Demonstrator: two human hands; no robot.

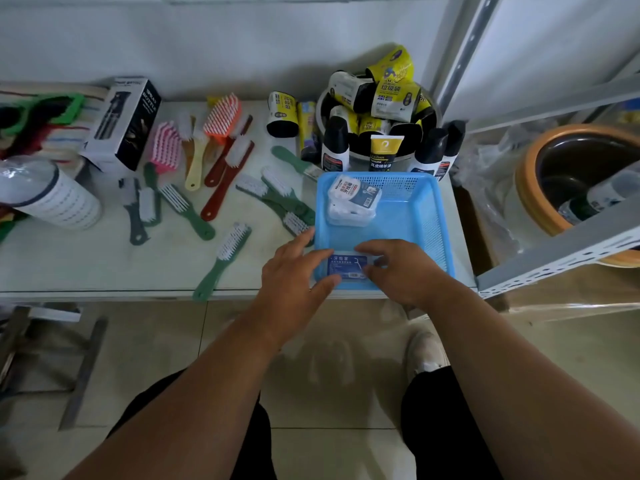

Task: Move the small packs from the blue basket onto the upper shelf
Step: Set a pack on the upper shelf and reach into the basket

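Observation:
A blue mesh basket (pixel 419 209) sits at the right end of the white table. Near its front wall lies a small pack with a blue label (pixel 347 266). My left hand (pixel 294 275) grips that pack's left end, thumb at its near edge and fingers over the far edge. My right hand (pixel 394 268) holds its right end with curled fingers. A stack of white small packs (pixel 353 199) lies in the basket's far left corner. The upper shelf itself is out of view; only grey shelving rails (pixel 561 252) show at right.
Several brushes (pixel 221 251) lie scattered on the table (pixel 104 261) left of the basket. A metal bowl of yellow-and-black rolls (pixel 384 98) and dark bottles stands behind the basket. A black box (pixel 126 123) and a wrapped cup stack (pixel 48 192) are at left. A brown pot (pixel 585 174) sits at right.

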